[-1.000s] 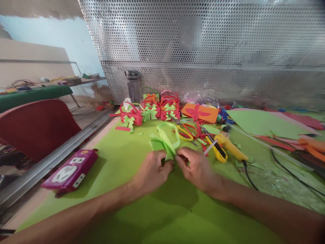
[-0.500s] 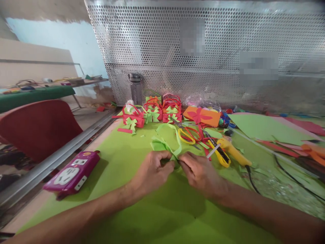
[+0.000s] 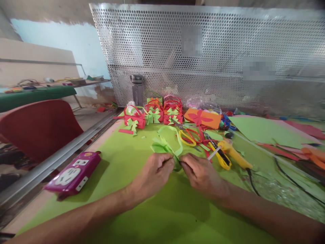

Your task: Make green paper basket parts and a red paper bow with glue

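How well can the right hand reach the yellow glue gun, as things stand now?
Probably yes: the glue gun lies close by, its handle uncovered. The yellow-and-black cutter lies partly between but looks flat enough to pass over. The right hand would likely have to release the green paper first.

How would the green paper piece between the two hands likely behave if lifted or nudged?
The green paper piece is probably light, looking like thin folded sheet. Its looped strip would likely flex, being narrow and curved. It may crease easily near the end where the left hand and right hand pinch it.
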Available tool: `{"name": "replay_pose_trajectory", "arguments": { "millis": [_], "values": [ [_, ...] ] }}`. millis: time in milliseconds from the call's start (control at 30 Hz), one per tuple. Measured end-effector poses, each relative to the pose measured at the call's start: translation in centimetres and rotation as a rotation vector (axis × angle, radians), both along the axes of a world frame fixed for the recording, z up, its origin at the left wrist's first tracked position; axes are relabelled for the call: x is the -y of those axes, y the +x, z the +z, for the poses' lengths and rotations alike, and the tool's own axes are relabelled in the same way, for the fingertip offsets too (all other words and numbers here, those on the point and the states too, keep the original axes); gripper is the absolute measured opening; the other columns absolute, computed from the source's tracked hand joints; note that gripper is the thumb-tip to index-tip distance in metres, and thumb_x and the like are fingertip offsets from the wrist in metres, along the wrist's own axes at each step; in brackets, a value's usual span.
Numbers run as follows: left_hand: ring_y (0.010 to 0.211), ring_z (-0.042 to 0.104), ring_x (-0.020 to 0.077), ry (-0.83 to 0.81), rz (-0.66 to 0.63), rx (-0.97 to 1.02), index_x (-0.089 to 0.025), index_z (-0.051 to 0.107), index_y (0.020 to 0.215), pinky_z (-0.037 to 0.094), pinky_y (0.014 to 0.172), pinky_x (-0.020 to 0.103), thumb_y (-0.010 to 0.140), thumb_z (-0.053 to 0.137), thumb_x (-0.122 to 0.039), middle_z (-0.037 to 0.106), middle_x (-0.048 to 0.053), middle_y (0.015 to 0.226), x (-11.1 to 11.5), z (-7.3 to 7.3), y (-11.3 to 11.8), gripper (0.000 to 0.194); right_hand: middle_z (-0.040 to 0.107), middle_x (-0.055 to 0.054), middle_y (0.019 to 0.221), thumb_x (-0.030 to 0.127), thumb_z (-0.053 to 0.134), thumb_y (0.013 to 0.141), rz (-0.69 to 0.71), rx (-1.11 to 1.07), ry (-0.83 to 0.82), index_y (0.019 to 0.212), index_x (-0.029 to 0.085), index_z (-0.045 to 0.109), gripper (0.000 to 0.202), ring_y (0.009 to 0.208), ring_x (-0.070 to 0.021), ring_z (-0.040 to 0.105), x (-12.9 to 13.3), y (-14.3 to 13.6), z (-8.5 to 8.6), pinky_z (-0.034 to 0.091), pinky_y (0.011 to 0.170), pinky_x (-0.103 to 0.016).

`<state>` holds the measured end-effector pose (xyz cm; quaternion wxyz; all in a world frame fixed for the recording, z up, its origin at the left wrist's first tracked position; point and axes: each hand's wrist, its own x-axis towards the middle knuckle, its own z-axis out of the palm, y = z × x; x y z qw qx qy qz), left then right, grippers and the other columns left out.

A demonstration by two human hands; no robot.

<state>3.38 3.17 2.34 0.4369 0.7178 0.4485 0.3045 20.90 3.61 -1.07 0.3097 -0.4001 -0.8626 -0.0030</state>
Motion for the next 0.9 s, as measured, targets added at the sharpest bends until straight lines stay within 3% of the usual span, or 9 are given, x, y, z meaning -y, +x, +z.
{"name": "replay_pose_trajectory", "arguments": {
  "millis": [100,233,400,600,767,900],
  "values": [
    [0.05,0.024,0.0077,-0.011,-0.057,0.026,-0.019,0.035,0.06,0.02,0.044,0.023,0.083,0.041,-0.029,0.026,-0.007,0.056,0.05,0.49,-0.02,0.025,0.056,-0.003,0.065,0.013,0.038,0.087,0.001,-0.022,0.012,0.08,0.017,0.053,0.018,0.057,-0.0133,0.05,-0.09,0.14,0.16,0.037,0.055,-0.025],
    [0.048,0.029,0.0067,0.006,-0.084,-0.041,-0.018,0.044,0.066,0.022,0.043,0.021,0.073,0.052,-0.021,0.033,-0.007,0.055,0.05,0.8,0.01,0.011,0.057,-0.003,0.067,0.012,0.04,0.087,0.008,-0.084,0.049,0.082,0.017,0.053,0.015,0.058,-0.0133,0.051,-0.36,0.36,0.28,0.038,0.056,-0.025],
    [0.048,0.031,0.007,-0.026,-0.086,-0.033,-0.017,0.047,0.072,0.022,0.042,0.021,0.074,0.047,-0.017,0.038,-0.006,0.057,-0.09,0.48,-0.01,0.002,0.058,-0.003,0.067,0.015,0.039,0.088,0.012,-0.093,0.06,0.081,0.017,0.053,0.016,0.057,-0.0133,0.052,-0.51,0.35,0.27,0.039,0.055,-0.024],
    [0.046,0.028,0.0069,-0.006,-0.069,-0.061,-0.017,0.049,0.072,0.021,0.041,0.021,0.073,0.048,-0.016,0.031,-0.008,0.052,-0.05,0.5,-0.13,0.002,0.058,-0.003,0.068,0.017,0.041,0.089,0.05,-0.1,0.052,0.083,0.017,0.053,0.014,0.058,-0.0129,0.053,-0.42,0.35,0.44,0.04,0.055,-0.023],
    [0.046,0.03,0.0068,0.033,-0.105,-0.028,-0.016,0.053,0.074,0.023,0.041,0.021,0.071,0.047,-0.009,0.034,-0.008,0.053,-0.01,0.81,-0.15,0.01,0.06,-0.003,0.069,0.019,0.042,0.089,0.022,-0.088,0.034,0.084,0.018,0.054,0.014,0.059,-0.0137,0.054,-0.61,0.47,0.33,0.04,0.055,-0.024],
    [0.057,0.049,0.0093,0.079,-0.123,0.0,-0.016,0.057,0.076,0.037,0.052,0.02,0.075,0.043,-0.007,0.052,-0.003,0.063,-0.26,0.96,-0.24,0.016,0.061,-0.003,0.07,0.019,0.041,0.09,0.03,-0.102,0.038,0.085,0.018,0.056,0.016,0.062,-0.0137,0.055,-0.74,0.56,0.18,0.04,0.058,-0.024]
  ]
}}
